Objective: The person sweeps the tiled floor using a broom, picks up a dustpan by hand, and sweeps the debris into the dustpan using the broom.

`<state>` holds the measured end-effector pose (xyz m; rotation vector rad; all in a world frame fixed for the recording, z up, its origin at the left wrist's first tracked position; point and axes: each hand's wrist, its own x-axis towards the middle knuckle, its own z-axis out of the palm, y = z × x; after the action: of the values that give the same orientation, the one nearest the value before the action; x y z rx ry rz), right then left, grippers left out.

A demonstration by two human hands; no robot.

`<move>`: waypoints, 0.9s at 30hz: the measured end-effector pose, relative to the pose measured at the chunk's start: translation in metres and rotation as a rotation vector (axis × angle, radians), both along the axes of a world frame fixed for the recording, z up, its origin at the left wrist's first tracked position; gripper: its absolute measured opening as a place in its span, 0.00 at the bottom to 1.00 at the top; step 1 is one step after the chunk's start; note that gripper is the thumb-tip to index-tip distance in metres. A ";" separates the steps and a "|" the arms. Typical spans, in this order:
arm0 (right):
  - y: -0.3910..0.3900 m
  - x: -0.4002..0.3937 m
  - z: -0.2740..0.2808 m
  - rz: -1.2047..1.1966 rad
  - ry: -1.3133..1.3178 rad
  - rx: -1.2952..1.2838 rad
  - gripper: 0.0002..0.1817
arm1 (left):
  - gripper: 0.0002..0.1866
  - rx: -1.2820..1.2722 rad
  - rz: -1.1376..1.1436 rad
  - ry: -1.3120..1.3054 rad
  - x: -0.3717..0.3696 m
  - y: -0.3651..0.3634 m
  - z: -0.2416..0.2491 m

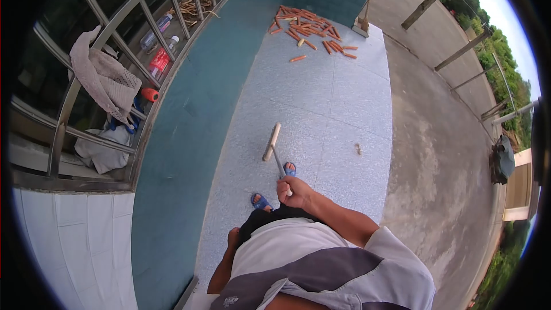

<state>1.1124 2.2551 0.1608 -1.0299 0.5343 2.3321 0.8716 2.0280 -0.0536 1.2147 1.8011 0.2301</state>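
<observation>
My right hand is closed around the handle of a tool. The tool has a thin grey shaft and a pale, bar-shaped head lying over the tiled floor, just ahead of my blue sandals. My left hand hangs low beside my left hip, and its fingers are mostly hidden. Farther ahead, many reddish-brown, stick-like pieces lie scattered on the floor near the teal wall.
Metal window bars with a hanging cloth and bottles behind them stand at the left. A brush-like object leans by the far corner. Right of the tiles lies a concrete yard with posts.
</observation>
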 end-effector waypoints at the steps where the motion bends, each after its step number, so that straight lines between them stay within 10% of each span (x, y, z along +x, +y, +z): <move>1: 0.006 -0.003 0.000 0.024 0.048 -0.049 0.07 | 0.15 -0.009 0.008 0.051 -0.003 -0.010 -0.006; 3: 0.023 -0.012 -0.028 0.009 0.090 -0.017 0.08 | 0.13 -0.048 0.098 0.116 -0.017 -0.055 -0.097; 14: 0.117 0.054 -0.126 -0.194 0.288 -0.285 0.07 | 0.12 -0.044 0.086 0.044 -0.009 0.016 -0.037; 27: 0.078 0.307 -0.075 -0.265 -0.053 -0.137 0.11 | 0.10 0.010 -0.040 -0.101 0.059 0.196 0.003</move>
<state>1.4194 2.3329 0.0862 -1.0116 0.7693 2.0538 0.9305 2.2237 -0.0501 1.2236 1.6891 0.2724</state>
